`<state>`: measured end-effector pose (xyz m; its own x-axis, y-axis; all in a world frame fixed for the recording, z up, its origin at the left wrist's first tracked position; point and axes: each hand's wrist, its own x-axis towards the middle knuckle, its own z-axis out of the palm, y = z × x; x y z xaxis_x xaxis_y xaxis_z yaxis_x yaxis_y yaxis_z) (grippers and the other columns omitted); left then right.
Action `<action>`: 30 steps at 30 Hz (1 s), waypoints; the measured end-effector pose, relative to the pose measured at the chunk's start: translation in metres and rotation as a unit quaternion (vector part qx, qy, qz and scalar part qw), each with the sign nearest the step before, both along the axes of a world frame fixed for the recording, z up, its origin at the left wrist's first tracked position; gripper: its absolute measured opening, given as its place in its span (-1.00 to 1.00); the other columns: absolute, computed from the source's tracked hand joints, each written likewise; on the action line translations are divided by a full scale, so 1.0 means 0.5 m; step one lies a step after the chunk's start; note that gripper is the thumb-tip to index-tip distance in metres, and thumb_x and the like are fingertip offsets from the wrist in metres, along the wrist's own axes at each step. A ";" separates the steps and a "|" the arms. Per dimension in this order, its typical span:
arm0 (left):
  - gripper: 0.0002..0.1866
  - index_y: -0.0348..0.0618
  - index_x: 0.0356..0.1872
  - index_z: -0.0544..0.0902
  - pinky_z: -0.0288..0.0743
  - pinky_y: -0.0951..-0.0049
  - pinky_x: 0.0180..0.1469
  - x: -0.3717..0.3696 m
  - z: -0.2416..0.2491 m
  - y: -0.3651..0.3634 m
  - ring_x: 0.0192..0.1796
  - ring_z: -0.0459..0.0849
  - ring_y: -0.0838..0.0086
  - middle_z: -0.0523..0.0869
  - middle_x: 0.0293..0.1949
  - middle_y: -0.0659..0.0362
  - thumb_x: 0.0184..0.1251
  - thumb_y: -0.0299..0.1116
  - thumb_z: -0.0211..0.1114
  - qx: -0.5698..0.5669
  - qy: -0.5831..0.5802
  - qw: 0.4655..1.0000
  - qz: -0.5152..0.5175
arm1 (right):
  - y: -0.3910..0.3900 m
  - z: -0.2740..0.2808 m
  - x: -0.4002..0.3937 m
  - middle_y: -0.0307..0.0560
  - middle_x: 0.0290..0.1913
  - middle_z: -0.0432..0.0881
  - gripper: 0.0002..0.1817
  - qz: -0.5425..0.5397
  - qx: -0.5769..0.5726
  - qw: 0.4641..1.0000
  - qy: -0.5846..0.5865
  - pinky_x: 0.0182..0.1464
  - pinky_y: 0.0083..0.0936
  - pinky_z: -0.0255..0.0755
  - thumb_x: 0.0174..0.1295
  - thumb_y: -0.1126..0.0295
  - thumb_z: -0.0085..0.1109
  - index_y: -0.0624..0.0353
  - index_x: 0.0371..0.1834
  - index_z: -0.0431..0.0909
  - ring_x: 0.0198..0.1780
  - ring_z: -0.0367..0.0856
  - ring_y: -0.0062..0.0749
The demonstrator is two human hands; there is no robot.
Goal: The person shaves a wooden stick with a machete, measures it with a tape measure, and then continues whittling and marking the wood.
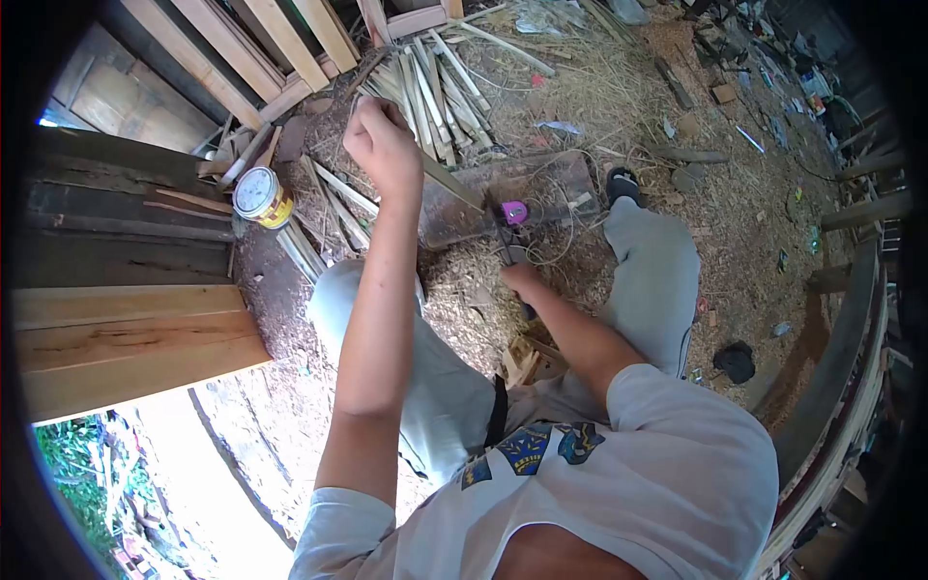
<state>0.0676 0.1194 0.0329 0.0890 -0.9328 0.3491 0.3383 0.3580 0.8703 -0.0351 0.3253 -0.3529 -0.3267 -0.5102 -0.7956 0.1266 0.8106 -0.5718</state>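
Observation:
My left hand (384,147) is raised at the upper middle, its fingers closed round the upper end of a thin wooden strip (450,185). The strip slants down to the right, its lower end over a worn wooden block (445,215). Lower and to the right, my right hand (522,278) is wrapped round the handle of a dark-bladed tool (508,244), whose blade is near the strip's lower end. A pink tape measure (515,213) lies on the block just right of the blade.
A white and yellow bucket (261,197) stands at the left. Cut wooden strips (432,97) lie piled beyond the block, near upright planks (232,58). A loose cord (570,227) curls at the block's right. A black bag (735,362) lies on the shaving-strewn floor.

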 end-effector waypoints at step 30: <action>-0.67 -0.05 -0.33 0.36 0.14 0.47 -0.38 0.074 -0.014 -0.001 -0.44 0.22 0.53 0.32 -0.48 0.28 0.59 -0.08 -0.16 0.065 0.154 0.986 -0.017 | -0.130 0.309 0.194 0.14 -0.48 0.72 -0.69 -0.006 -0.314 0.938 0.147 -0.24 -0.19 0.50 0.19 0.22 0.36 0.32 -0.42 0.68 -0.39 0.73 -0.07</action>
<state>0.1048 0.1188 0.0259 0.1405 -0.9723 0.1867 0.6035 0.2336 0.7624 0.0620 0.2603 -0.1985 -0.4933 -0.8429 -0.2148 -0.1037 0.3022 -0.9476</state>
